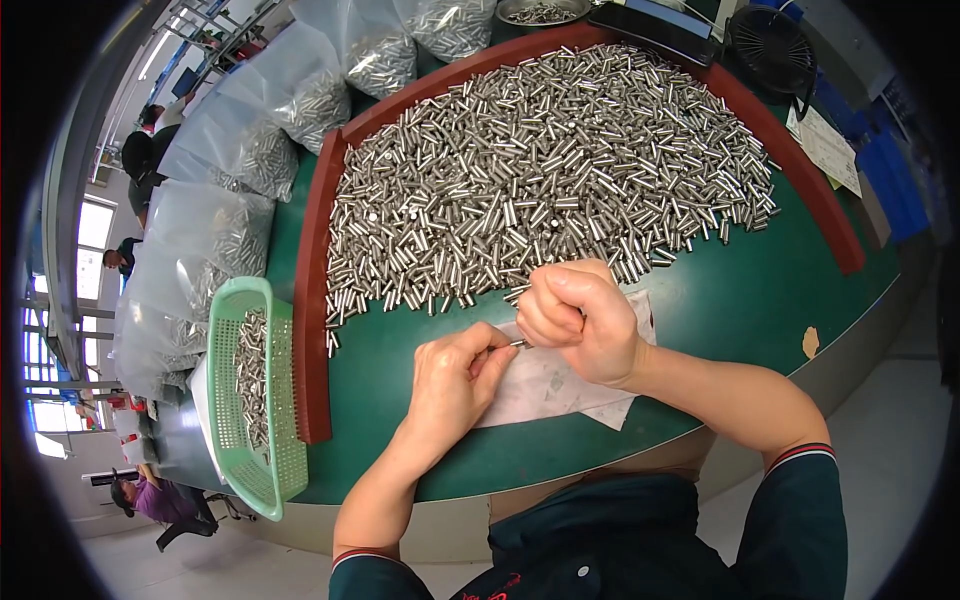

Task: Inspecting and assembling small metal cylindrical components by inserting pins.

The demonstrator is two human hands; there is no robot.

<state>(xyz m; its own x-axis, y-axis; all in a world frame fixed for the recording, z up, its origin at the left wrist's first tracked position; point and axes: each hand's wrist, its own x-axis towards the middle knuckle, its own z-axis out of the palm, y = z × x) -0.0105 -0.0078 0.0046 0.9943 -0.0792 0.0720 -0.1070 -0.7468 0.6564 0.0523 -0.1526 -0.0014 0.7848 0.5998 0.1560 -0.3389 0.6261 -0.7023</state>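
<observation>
My left hand (448,378) pinches a small metal pin (518,343) between thumb and fingertips, its shiny end poking out toward the right. Close beside it, my right hand (590,322) is curled into a fist with the thumb folded on top. Whatever lies inside that fist, if anything, is hidden. Beneath both hands a pale, stained cloth (555,390) is spread on the green table (710,325). Just beyond them lies a broad heap of short silvery metal pins (540,170).
Red-brown wooden strips (313,300) fence the heap. A green plastic basket (285,400) of pins stands at left, near clear bags (215,240) of pins. Behind are a metal bowl (545,18), a dark phone-like device (655,32), a black fan (768,50) and papers (830,152). Other people are far left.
</observation>
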